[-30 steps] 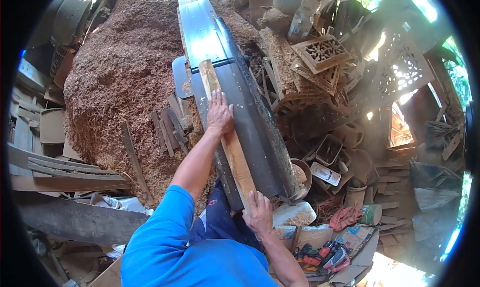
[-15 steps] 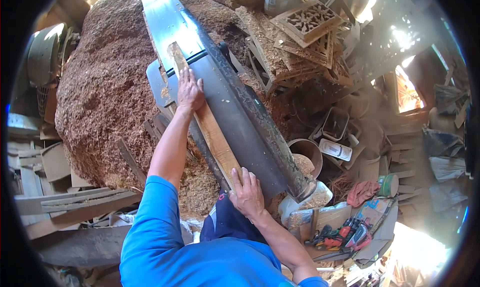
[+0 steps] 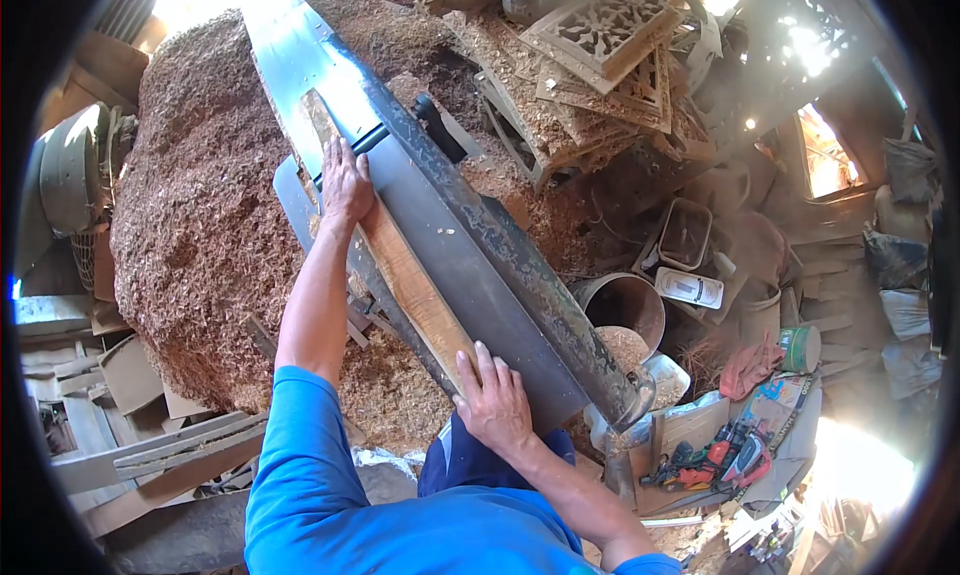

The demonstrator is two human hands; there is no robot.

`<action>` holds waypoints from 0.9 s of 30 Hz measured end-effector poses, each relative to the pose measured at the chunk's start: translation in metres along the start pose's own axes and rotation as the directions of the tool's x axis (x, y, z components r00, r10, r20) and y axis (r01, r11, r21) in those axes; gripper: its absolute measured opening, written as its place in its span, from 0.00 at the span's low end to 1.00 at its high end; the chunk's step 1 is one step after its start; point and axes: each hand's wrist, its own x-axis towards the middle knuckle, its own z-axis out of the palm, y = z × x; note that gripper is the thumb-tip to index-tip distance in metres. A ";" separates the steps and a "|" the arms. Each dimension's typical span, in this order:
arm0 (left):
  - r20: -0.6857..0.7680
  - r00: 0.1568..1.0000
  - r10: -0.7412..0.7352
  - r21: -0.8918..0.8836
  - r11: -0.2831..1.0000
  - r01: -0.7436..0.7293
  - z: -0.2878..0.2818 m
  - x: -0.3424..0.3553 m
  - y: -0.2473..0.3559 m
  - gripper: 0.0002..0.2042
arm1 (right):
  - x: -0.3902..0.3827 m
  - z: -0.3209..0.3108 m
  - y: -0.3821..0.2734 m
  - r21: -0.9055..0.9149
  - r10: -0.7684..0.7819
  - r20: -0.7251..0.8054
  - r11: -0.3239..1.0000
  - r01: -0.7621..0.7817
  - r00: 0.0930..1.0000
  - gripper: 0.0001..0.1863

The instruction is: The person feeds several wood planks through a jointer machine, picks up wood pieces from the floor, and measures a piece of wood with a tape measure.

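Wooden plank [image 3: 415, 290], one only, lies under one flat left hand [image 3: 346, 187] and one right hand [image 3: 497, 407] whose grip is unclear.

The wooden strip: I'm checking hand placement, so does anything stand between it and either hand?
Nothing visible does: the left hand lies on the wooden strip toward its far end, and the right hand rests on its near end.
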 end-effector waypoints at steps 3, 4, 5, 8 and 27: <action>-0.017 1.000 0.006 0.006 1.000 -0.006 0.005 0.019 -0.014 0.30 | -0.016 -0.003 -0.001 0.013 0.056 0.028 0.998 -0.056 0.998 0.41; -0.012 1.000 0.009 0.008 1.000 -0.009 0.007 0.025 -0.017 0.30 | -0.020 -0.003 0.000 0.019 0.069 0.035 0.997 -0.070 0.997 0.41; -0.014 1.000 0.013 0.004 1.000 -0.013 0.008 0.031 -0.020 0.30 | -0.023 -0.002 0.001 0.025 0.081 0.041 0.996 -0.082 0.996 0.41; -0.015 1.000 0.016 0.003 1.000 -0.016 0.011 0.045 -0.028 0.30 | -0.019 -0.002 0.005 0.021 0.077 0.035 0.997 -0.078 0.996 0.41; -0.027 0.997 0.077 0.016 0.997 -0.076 0.033 0.142 -0.094 0.29 | 0.078 0.034 -0.011 0.154 0.023 -0.043 0.988 -0.016 0.999 0.38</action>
